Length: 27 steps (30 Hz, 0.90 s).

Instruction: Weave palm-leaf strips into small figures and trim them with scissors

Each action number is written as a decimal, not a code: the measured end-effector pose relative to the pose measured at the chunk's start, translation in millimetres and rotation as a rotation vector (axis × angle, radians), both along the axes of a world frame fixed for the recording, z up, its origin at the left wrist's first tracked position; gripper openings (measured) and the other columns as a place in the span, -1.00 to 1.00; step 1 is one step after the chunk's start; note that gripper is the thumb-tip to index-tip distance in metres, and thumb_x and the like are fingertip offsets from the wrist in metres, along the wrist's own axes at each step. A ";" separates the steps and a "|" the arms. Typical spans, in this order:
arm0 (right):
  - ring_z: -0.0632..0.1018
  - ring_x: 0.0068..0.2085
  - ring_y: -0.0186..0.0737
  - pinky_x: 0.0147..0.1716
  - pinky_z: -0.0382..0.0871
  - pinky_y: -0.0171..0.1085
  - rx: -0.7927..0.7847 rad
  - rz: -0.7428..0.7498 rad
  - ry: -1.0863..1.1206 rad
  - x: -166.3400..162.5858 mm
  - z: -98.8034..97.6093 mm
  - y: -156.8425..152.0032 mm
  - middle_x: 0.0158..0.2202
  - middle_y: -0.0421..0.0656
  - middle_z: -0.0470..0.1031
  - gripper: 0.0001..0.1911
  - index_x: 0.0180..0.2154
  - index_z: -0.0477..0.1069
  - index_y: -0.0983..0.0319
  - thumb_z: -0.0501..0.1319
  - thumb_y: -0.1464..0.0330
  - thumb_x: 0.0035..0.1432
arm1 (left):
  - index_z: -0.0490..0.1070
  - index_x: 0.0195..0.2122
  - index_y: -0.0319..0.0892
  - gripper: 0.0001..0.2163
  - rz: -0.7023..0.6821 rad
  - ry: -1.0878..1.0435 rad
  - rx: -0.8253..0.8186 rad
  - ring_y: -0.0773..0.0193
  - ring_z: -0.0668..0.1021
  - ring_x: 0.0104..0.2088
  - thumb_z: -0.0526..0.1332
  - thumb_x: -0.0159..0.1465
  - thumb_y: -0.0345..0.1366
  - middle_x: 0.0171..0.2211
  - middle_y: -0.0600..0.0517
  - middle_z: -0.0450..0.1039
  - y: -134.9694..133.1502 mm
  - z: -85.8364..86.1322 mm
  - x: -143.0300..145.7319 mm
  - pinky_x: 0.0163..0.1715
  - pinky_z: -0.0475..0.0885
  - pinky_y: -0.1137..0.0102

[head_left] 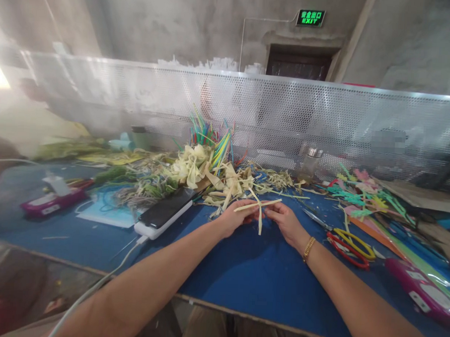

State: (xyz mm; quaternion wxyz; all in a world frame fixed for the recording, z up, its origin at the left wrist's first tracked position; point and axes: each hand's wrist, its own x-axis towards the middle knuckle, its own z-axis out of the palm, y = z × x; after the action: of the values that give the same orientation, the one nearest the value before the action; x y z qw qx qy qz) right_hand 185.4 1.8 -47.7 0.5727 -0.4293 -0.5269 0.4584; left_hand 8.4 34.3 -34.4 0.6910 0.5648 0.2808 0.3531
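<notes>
A stretch of blue tabletop (239, 273) lies open from a person's hands to its front edge, bounded by scissors (353, 247) at right and a phone (169, 206) at left. Above it, the left hand (238, 218) grips pale, flat, crossed strips (260, 204), one end dangling; the right hand's (287, 223) fingertips curl beside them, their grip unclear.

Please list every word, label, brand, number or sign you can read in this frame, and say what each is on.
"安全出口": upper line of the green-lit rectangular sign on the grey concrete wall.
"EXIT": lower line of the same sign.
Too small or blurred to read: any markings on the purple plastic power strip at left and the purple plastic power strip at right.
No other text is readable.
</notes>
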 end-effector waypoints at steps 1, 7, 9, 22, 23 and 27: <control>0.46 -0.34 -0.26 -0.21 0.30 -0.22 -0.002 -0.004 0.027 -0.8 1.4 -0.9 -0.39 -0.22 0.54 -0.61 -0.23 0.54 0.20 0.41 0.25 -0.18 | 0.50 -0.25 -0.20 -0.70 0.001 -0.004 -0.001 0.33 0.54 -0.33 0.34 0.07 -0.11 -0.35 -0.01 0.56 0.5 -0.4 0.0 -0.35 0.29 0.48; 0.43 -0.43 -0.30 -0.33 0.31 -0.24 0.014 -0.171 0.199 -0.7 7.9 -1.3 -0.48 -0.23 0.49 -0.65 -0.38 0.54 0.20 0.45 0.16 -0.24 | 0.46 -0.14 -0.16 -0.58 -0.016 -0.085 -0.094 0.36 0.56 -0.35 0.45 -0.07 -0.33 -0.33 0.02 0.56 -0.4 3.7 0.0 -0.39 0.31 0.53; 0.43 -0.42 -0.31 -0.33 0.31 -0.25 0.029 -0.185 0.185 -0.8 7.9 -0.4 -0.48 -0.25 0.49 -0.68 -0.42 0.53 0.18 0.45 0.17 -0.24 | 0.42 -0.08 -0.14 -0.54 -0.044 -0.126 -0.148 0.34 0.58 -0.35 0.43 -0.03 -0.31 -0.29 -0.02 0.57 -1.1 7.4 -0.7 -0.40 0.33 0.52; 0.41 -0.43 -0.26 -0.35 0.30 -0.24 0.040 -0.262 0.017 3.0 6.0 0.9 -0.49 -0.20 0.51 -0.68 -0.42 0.56 0.20 0.45 0.17 -0.25 | 0.47 -0.32 -0.24 -0.77 0.085 -0.173 -0.126 0.41 0.47 -0.55 0.38 0.02 -0.27 -0.54 0.06 0.47 0.5 9.7 0.0 -0.56 0.28 0.53; 0.42 -0.43 -0.26 -0.34 0.30 -0.24 0.041 -0.272 0.017 5.3 6.5 1.6 -0.49 -0.20 0.51 -0.69 -0.43 0.56 0.20 0.46 0.17 -0.25 | 0.47 -0.31 -0.24 -0.76 0.090 -0.169 -0.119 0.43 0.45 -0.57 0.38 0.02 -0.27 -0.56 0.08 0.45 0.4 10.9 -0.5 -0.58 0.26 0.53; 0.48 -0.36 -0.20 -0.31 0.33 -0.22 -0.019 -0.284 0.109 13.5 11.3 2.5 -0.42 -0.13 0.55 -0.64 -0.42 0.58 0.20 0.35 0.04 -0.11 | 0.48 -0.24 -0.25 -0.69 0.030 -0.137 -0.093 0.43 0.46 -0.55 0.39 0.03 -0.21 -0.55 0.07 0.47 -0.4 13.6 -2.0 -0.53 0.30 0.53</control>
State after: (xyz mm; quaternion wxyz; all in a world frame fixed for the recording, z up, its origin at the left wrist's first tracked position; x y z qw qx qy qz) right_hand 198.9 4.3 -36.4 0.6555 -0.4795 -0.4246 0.4002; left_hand 6.3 33.9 -20.9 0.7288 0.5023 0.2573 0.3878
